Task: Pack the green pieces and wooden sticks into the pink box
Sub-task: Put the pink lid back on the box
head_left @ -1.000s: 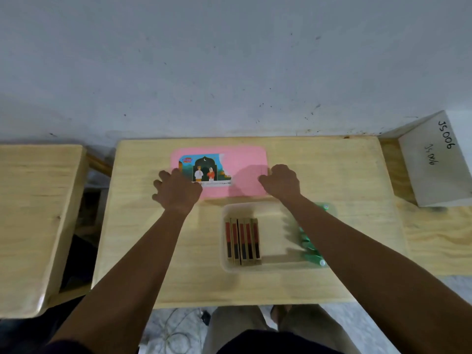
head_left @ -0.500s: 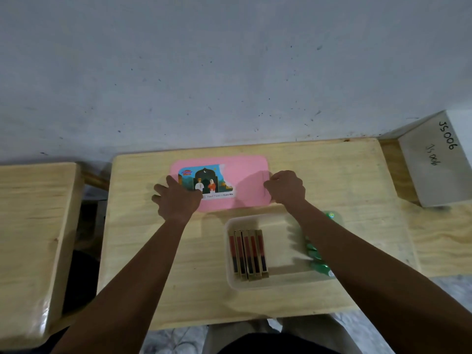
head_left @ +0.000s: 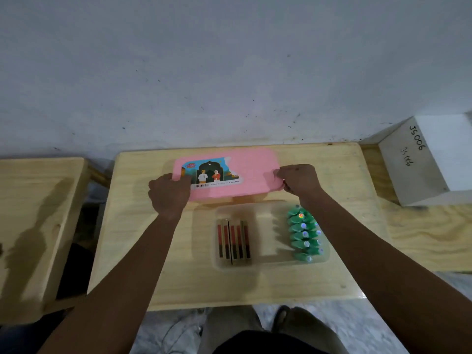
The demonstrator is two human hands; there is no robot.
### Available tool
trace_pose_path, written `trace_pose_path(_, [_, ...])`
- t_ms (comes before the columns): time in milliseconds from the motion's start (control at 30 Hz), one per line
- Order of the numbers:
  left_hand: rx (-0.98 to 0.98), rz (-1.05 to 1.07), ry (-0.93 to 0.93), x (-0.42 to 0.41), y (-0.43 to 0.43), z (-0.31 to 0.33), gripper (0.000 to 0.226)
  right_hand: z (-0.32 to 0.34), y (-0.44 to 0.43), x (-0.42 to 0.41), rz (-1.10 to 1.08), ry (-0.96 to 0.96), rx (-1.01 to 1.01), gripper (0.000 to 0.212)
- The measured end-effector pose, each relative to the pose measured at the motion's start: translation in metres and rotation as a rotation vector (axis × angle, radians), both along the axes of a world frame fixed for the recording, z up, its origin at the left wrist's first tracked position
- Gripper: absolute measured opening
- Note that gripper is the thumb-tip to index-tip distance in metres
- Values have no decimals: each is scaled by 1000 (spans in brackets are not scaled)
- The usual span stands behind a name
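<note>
Lifted since earlier, pink box is clamped by fingers of left hand and right hand

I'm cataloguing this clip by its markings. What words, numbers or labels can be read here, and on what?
"JS006": handwritten on the white box, right of the table.
Smaller scrawl under it: seems to repeat "JS 006", unclear.
Picture label on the pink box: logo, barcode and print line too blurred to read.
Green pieces, wooden sticks: no text visible.
</note>
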State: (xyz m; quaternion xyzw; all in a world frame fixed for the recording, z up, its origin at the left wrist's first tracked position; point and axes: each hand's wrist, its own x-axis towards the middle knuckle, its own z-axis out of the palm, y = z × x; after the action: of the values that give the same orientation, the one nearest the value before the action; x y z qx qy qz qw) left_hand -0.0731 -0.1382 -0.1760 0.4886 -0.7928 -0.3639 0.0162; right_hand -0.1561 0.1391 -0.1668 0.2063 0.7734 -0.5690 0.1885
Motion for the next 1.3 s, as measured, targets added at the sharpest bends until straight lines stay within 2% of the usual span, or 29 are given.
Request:
trace_pose_path(100, [-9, -2, 120, 31, 34, 8, 43, 5, 33, 28, 7, 59, 28, 3])
trace_pose_path(167, [-6, -19, 164, 54, 58, 9, 34, 5, 59, 49, -7, 81, 61, 19])
trace_pose_path(233, [-28, -50, 160, 74, 80, 8, 38, 7, 83, 69, -25, 95, 77, 26])
trace_pose_path(467, [-30, -137, 111, 126, 120, -2, 53, 6, 129, 132, 58, 143, 214, 31])
trace_pose_path(633, [73, -130, 144, 153, 134, 7, 24, -4, 135, 164, 112, 125, 262, 35])
trace_pose_path(1133, [214, -149, 192, 144, 111, 9, 38, -12, 124, 165, -42, 128, 152, 31])
trace_pose_path(1200, [270, -128, 204, 140, 106, 7, 36, -13, 122, 162, -77, 100, 109, 30])
trace_pose_path(1300, [454, -39, 211, 136, 96, -2, 34, -15, 122, 156, -126, 41, 53, 28])
